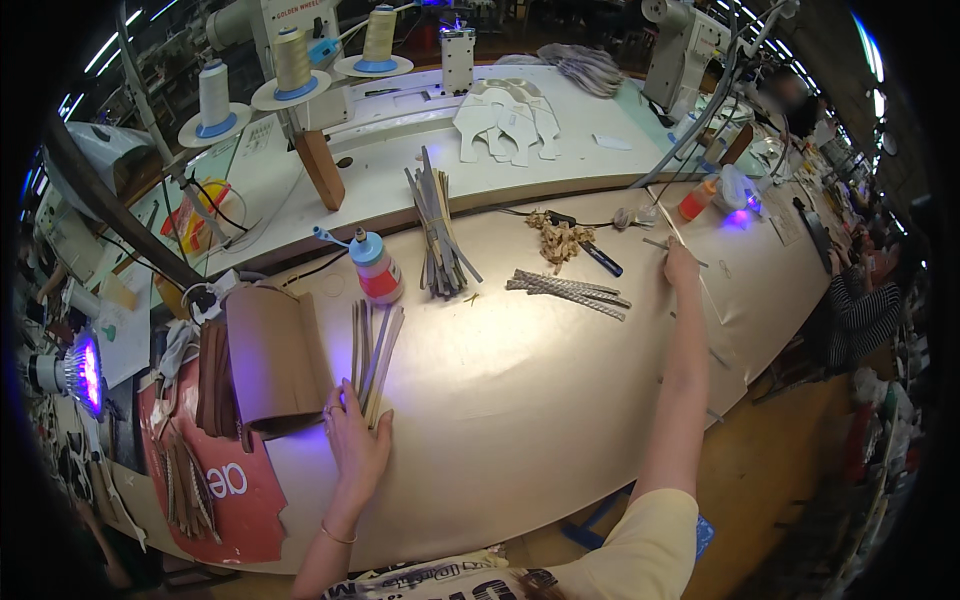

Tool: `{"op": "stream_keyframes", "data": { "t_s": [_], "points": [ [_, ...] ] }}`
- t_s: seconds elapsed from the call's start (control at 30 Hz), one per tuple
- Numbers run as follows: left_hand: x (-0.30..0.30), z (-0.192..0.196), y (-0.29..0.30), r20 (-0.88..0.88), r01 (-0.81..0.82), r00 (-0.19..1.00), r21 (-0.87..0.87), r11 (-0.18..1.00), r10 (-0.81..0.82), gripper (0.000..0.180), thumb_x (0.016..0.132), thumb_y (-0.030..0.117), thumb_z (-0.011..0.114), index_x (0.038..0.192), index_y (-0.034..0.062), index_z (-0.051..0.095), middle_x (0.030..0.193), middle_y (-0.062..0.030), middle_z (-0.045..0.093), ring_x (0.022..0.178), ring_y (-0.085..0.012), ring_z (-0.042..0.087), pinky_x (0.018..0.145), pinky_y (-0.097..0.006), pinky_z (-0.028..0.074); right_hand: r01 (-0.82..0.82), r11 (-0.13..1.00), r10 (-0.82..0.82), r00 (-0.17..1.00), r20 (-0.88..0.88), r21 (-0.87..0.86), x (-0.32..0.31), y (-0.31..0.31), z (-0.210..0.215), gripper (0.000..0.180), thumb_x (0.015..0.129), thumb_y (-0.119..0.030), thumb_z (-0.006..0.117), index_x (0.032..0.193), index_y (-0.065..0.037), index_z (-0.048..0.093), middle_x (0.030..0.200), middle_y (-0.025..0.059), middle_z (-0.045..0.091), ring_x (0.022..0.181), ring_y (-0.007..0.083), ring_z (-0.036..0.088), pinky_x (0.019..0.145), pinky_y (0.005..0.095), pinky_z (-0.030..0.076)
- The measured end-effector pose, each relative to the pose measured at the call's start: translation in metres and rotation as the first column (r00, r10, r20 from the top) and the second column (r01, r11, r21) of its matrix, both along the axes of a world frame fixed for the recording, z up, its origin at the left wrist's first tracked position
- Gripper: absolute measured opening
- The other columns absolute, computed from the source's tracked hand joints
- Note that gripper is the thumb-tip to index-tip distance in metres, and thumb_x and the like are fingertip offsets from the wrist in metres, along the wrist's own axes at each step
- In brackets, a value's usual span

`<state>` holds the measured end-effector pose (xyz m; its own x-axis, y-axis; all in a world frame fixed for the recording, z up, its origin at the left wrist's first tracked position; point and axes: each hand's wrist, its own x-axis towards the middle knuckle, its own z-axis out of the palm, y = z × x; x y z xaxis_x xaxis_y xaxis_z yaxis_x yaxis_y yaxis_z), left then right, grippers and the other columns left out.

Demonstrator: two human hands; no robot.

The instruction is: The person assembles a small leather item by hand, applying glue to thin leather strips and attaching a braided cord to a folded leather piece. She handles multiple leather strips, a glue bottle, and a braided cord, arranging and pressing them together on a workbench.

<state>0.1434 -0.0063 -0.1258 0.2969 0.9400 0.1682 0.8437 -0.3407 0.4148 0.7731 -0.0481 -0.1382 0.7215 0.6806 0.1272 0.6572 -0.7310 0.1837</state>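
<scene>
My left hand [356, 443] lies flat on the table, its fingers on the near ends of a small stack of tan strips [373, 355]. Just left of it a curled tan leather sheet [272, 362] lies over more brown pieces. My right hand [682, 265] is stretched far out to the right side of the table; its fingers pinch a thin strip or stick [676, 243]. Grey textured strips [570, 288] lie between the hands, with a fanned bundle of grey and tan strips [440, 235] and a red-and-white glue bottle [376, 265] behind.
Thread cones [292, 62] and a sewing machine [262, 25] stand on the raised white shelf with white cut pieces [508, 120]. A pile of tan scraps [558, 240], a dark pen [603, 260], an orange bottle [694, 200] and a purple lamp [84, 374] are nearby. Another person sits at right [860, 300].
</scene>
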Motion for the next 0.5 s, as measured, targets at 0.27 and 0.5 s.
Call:
{"op": "stream_keyframes", "data": {
  "t_s": [0.27, 0.5],
  "points": [
    [0.01, 0.006, -0.002, 0.019, 0.076, 0.997, -0.136, 0.988, -0.074, 0.042, 0.083, 0.008, 0.066, 0.121, -0.0068, 0.058, 0.107, -0.0234, 0.055, 0.1, -0.0392, 0.055, 0.089, -0.045, 0.046, -0.286, 0.887, 0.371, 0.91, 0.188, -0.363, -0.016, -0.033, 0.015, 0.039, 0.092, -0.006, 0.048, 0.13, -0.001, 0.052, 0.092, 0.0108, 0.07, 0.078, 0.023, 0.069, 0.079, 0.0379, 0.051],
    [0.047, 0.017, -0.039, 0.104, 0.36, 0.931, -0.107, 0.927, -0.349, 0.044, 0.082, 0.008, 0.066, 0.123, -0.0036, 0.057, 0.107, -0.0205, 0.055, 0.099, -0.0355, 0.057, 0.085, -0.043, 0.048, -0.353, 0.9, 0.429, 0.824, 0.371, -0.257, 0.019, -0.032, 0.003, 0.043, 0.092, -0.008, 0.047, 0.134, -0.002, 0.05, 0.077, 0.0055, 0.071, 0.072, 0.0232, 0.069, 0.075, 0.0365, 0.05]
  ]
}}
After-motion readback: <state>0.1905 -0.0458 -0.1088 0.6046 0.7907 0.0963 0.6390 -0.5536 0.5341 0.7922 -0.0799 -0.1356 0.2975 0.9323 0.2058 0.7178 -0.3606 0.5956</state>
